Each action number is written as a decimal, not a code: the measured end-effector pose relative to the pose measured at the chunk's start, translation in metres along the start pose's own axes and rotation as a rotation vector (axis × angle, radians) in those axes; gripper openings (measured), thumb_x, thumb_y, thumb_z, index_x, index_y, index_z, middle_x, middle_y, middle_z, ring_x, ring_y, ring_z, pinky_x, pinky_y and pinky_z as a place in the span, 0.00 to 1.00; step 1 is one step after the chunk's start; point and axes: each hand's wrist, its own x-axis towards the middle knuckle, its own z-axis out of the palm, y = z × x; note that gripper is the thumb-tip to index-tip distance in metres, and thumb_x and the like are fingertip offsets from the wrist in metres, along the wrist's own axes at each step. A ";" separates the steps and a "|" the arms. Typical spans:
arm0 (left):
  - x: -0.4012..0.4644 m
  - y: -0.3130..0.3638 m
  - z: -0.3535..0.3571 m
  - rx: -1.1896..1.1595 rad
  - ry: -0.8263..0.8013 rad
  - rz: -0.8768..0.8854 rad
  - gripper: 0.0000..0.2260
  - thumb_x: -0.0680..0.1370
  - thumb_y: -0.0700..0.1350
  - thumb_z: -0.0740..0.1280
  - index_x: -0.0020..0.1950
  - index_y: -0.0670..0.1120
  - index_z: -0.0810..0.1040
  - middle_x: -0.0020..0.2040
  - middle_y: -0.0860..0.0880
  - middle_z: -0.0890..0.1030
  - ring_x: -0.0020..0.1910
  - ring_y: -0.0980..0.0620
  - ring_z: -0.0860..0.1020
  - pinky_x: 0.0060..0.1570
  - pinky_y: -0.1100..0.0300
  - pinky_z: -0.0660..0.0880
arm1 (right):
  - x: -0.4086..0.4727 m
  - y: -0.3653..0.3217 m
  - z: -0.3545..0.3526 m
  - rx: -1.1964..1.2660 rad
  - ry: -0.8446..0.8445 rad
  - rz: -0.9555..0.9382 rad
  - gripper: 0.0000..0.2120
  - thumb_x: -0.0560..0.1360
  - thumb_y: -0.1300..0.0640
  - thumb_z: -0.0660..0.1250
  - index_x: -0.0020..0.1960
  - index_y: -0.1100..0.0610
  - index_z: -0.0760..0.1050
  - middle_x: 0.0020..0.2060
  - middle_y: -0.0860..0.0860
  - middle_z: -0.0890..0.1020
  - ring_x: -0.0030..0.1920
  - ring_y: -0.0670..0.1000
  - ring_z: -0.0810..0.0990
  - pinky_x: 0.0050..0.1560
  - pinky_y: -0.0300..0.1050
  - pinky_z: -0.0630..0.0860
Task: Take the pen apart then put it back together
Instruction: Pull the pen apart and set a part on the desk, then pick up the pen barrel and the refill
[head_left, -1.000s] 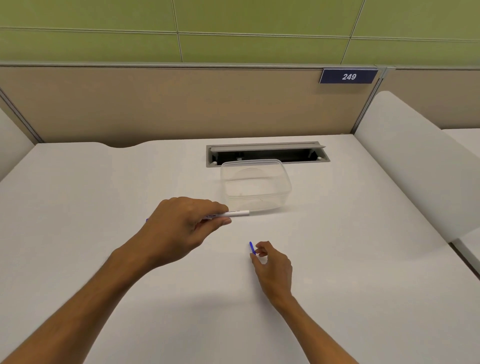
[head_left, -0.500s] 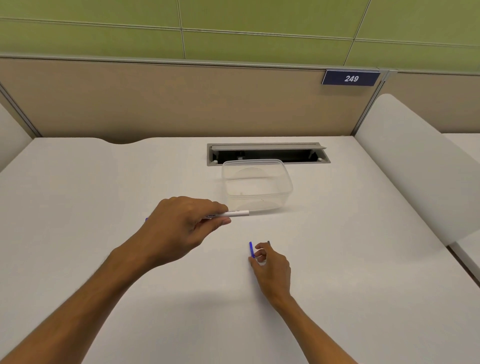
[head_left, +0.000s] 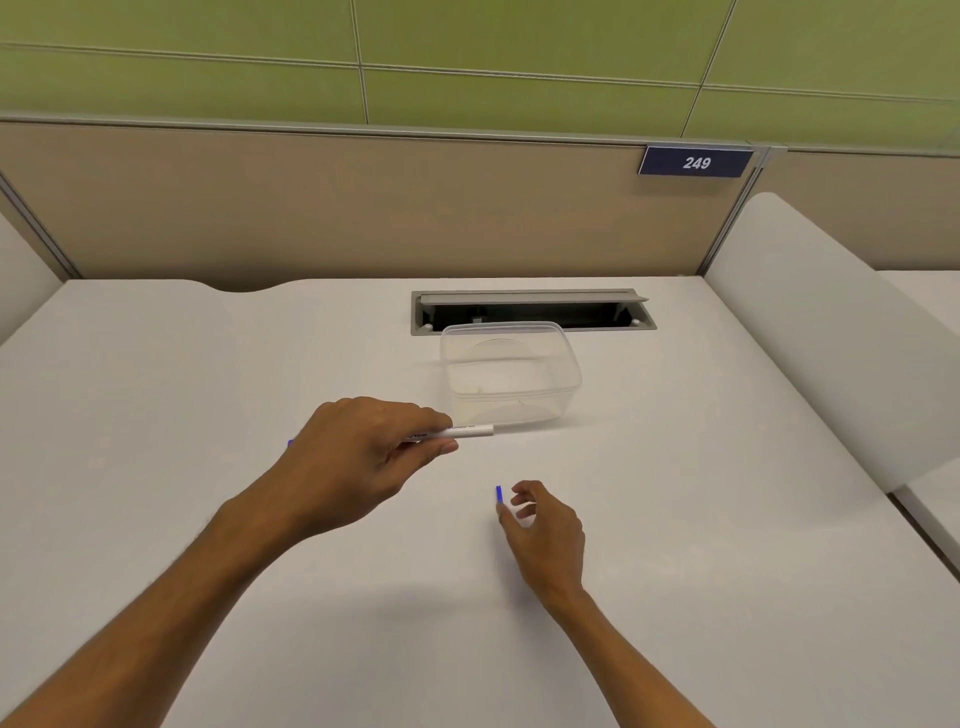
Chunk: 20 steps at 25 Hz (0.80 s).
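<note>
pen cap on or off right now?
Off. The white pen barrel in the left hand ends bare, while the small blue piece, probably the cap, sits apart at the right hand's fingertips.

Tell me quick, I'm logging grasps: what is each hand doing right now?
Left hand: closed on the white pen barrel, held above the desk.
Right hand: pinching a small blue pen piece at the fingertips.
</note>
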 end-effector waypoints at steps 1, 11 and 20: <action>-0.001 0.000 0.001 0.003 -0.006 -0.003 0.15 0.78 0.60 0.57 0.48 0.55 0.81 0.32 0.60 0.76 0.28 0.58 0.68 0.27 0.62 0.65 | 0.000 -0.002 -0.004 0.021 0.032 -0.007 0.09 0.74 0.51 0.71 0.53 0.49 0.77 0.41 0.39 0.80 0.40 0.42 0.81 0.43 0.40 0.78; -0.004 0.013 0.026 -0.031 -0.089 -0.121 0.18 0.77 0.58 0.51 0.48 0.54 0.79 0.32 0.54 0.78 0.31 0.54 0.73 0.31 0.55 0.71 | -0.003 -0.034 -0.064 0.218 0.173 -0.480 0.15 0.75 0.52 0.70 0.61 0.51 0.77 0.52 0.41 0.83 0.49 0.41 0.83 0.40 0.36 0.78; 0.006 0.027 0.048 -0.045 -0.158 -0.216 0.18 0.75 0.59 0.52 0.46 0.54 0.80 0.35 0.56 0.78 0.35 0.54 0.74 0.35 0.58 0.71 | 0.030 -0.033 -0.108 -0.221 0.194 -1.053 0.07 0.78 0.53 0.69 0.52 0.55 0.83 0.42 0.48 0.85 0.39 0.52 0.82 0.32 0.46 0.77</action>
